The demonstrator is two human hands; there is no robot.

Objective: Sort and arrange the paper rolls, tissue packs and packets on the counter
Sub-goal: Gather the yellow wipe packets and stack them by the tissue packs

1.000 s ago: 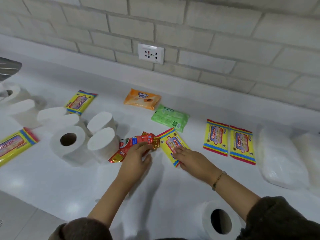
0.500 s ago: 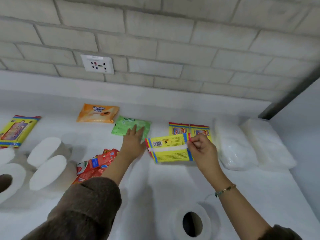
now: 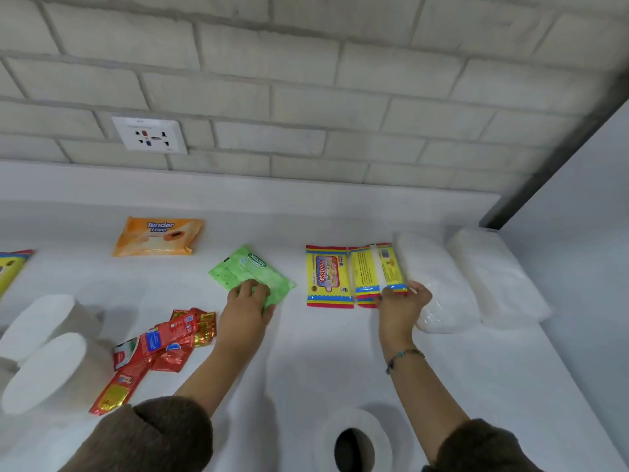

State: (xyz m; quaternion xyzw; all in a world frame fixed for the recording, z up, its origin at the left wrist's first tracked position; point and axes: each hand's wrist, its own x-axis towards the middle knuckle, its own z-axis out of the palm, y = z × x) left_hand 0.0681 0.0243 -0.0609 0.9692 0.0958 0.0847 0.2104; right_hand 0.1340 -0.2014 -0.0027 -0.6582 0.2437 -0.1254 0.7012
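Observation:
My right hand (image 3: pixel 401 301) grips the near end of a yellow Giggles tissue pack (image 3: pixel 376 267), back side up, which lies over another pack beside a face-up Giggles pack (image 3: pixel 326 274). My left hand (image 3: pixel 246 310) rests on the near edge of a green tissue pack (image 3: pixel 248 267), fingers curled on it. An orange Tender Love pack (image 3: pixel 158 236) lies further back. Red and gold sachet packets (image 3: pixel 160 345) are heaped at the left of my left arm. White paper rolls (image 3: pixel 44 345) stand at the left, and one roll (image 3: pixel 354 441) sits near the front edge.
Two clear bags of white tissue (image 3: pixel 439 284) (image 3: pixel 497 277) lie at the right end against a grey side panel (image 3: pixel 578 267). Another yellow pack (image 3: pixel 10 267) shows at the left edge. A wall socket (image 3: pixel 149 135) sits in the brick wall behind the white counter (image 3: pixel 326 352).
My right hand carried the yellow pack rightwards and set it down, back side up, on the row of Giggles packs. My left hand left the red packets and reached onto the green pack.

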